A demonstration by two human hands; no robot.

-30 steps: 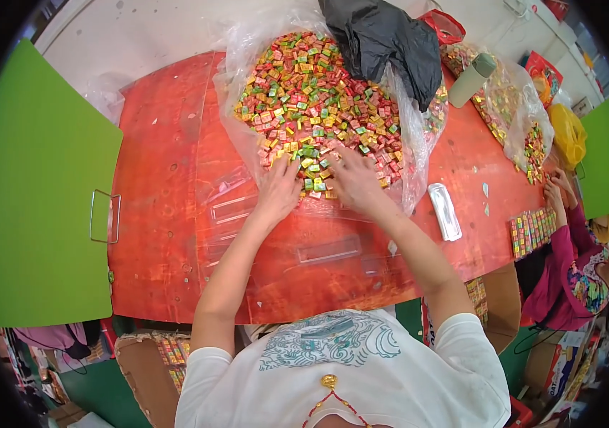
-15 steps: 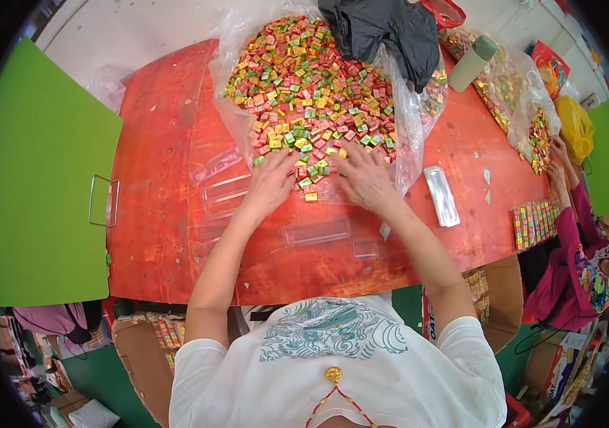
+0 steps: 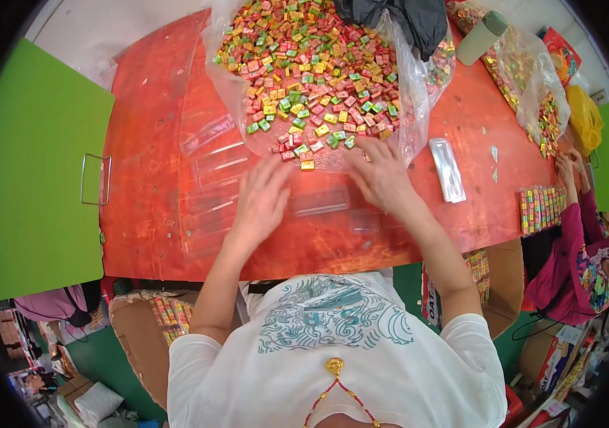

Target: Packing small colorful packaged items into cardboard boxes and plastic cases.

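A large heap of small wrapped blocks (image 3: pixel 318 78), red, yellow and green like sweets, spills from an opened clear plastic bag (image 3: pixel 413 107) on the red table. My left hand (image 3: pixel 263 196) is just off the table at the heap's near left, fingers loosely stretched and holding nothing visible. Beside the heap's near right edge my right hand (image 3: pixel 383 175) has its fingers apart, the tips close to a few loose blocks. Between my hands lies a clear shallow plastic tray (image 3: pixel 320 201). Several more clear trays (image 3: pixel 220 162) lie left of my left hand.
A silver-white oblong case (image 3: pixel 447 170) lies right of my right hand. A black plastic bag (image 3: pixel 408 21) and a green bottle (image 3: pixel 483 38) stand farther back. At the right, another person's hands (image 3: pixel 570 167) are near packed blocks (image 3: pixel 542 208). A green panel (image 3: pixel 40 171) borders the left.
My left hand has drawn back from the heap toward me, and its fingers left the blocks. My right hand has shifted slightly right. The view has tilted, with the table sitting higher.
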